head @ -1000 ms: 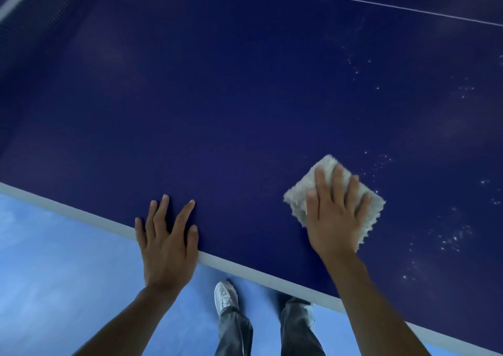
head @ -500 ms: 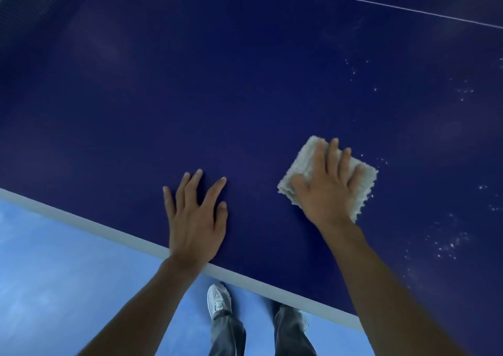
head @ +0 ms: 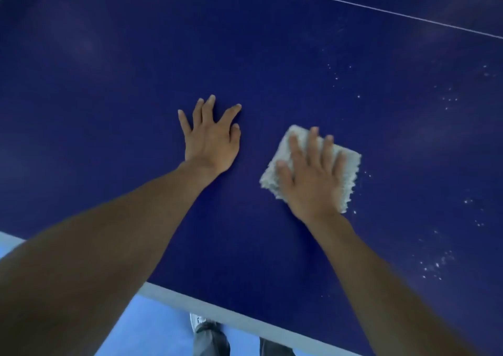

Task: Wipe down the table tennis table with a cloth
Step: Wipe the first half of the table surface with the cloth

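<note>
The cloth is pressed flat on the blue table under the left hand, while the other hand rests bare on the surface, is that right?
Not quite: the hands are swapped. The head view shows the cloth pressed flat on the blue table under the right hand, while the left hand rests bare on the surface.

The dark blue desk [head: 109, 83] fills most of the view, with a pale band [head: 231, 316] along its near edge and a thin white line [head: 353, 4] crossing its far right part. A folded whitish cloth [head: 351, 165] lies flat on it, pressed under the right hand [head: 310, 181] with straight fingers. The left hand [head: 211, 140] rests palm-down just beside it, fingers spread. White specks [head: 435, 266] dot the surface to the right of the cloth, some touching its edge, others well apart.
</note>
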